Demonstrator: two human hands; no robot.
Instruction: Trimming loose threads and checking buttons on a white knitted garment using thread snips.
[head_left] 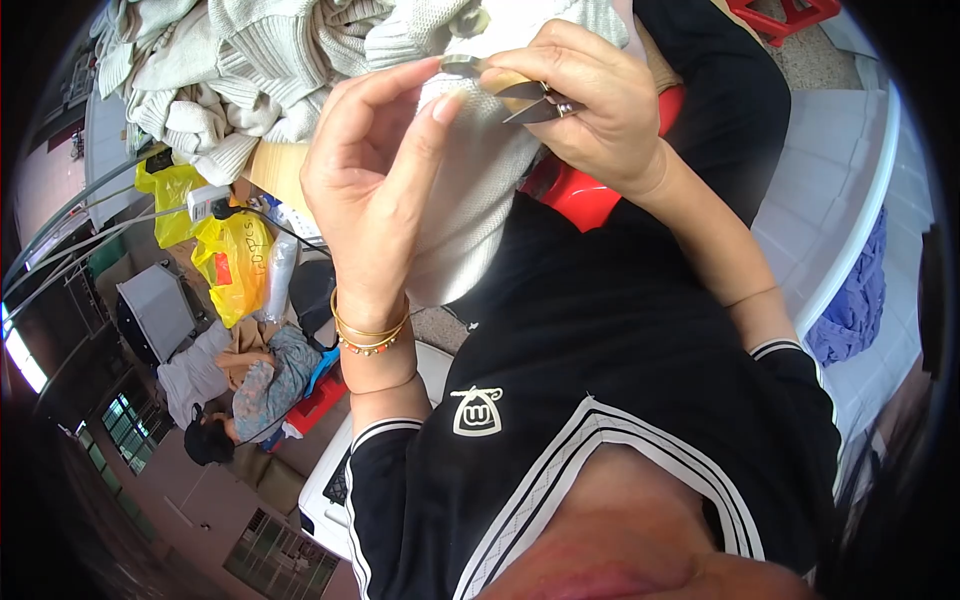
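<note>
Black-bladed thread snips (537, 103) rest in my right hand (590, 105), fingers curled round them and blades pointing left. My left hand (365, 165) has its thumb and forefinger at the edge of a cream knit garment (465, 200), gripping it there. The garment hangs over my lap. A small shiny band (461, 66) spans between the left forefinger tip and the right fingertips; its kind I cannot make out. More cream ribbed knitwear (250, 65) lies heaped just beyond my left hand.
Left of me are yellow plastic bags (232, 262), a white plug adapter (207, 203) and cables. A person (265, 395) in a patterned top sits farther left. A red stool (575, 195) shows beneath me. At right, a pale curved bin (830, 190) stands beside blue cloth (855, 300).
</note>
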